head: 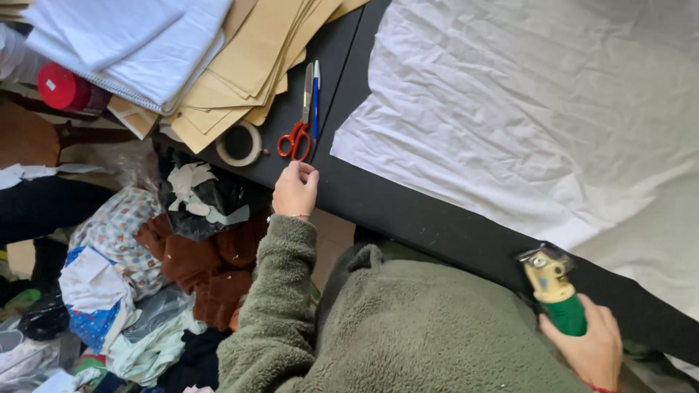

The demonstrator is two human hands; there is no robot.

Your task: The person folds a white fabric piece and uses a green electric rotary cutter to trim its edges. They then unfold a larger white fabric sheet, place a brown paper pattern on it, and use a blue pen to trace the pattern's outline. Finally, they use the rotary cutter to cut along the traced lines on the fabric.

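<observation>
While the right hand (593, 346) is clenched round a green cutter (557, 291) just off the table's (408, 211) near edge, the left hand (295, 191) rests loosely curled on that edge, holding nothing, just below red scissors (295, 138). White cloth (539, 109) covers the far side. Seemingly cutting is about to start; next the cutter must meet the cloth's edge.

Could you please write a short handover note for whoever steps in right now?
Left hand: empty, fingers curled, resting on the edge of the black table, just below the red-handled scissors.
Right hand: gripping the green and yellow electric cutter at the table's near edge.
White fabric lies spread and wrinkled on the table; no fresh cut shows.
Blue pen beside the scissors; tape roll and brown paper sheets to their left.
</observation>
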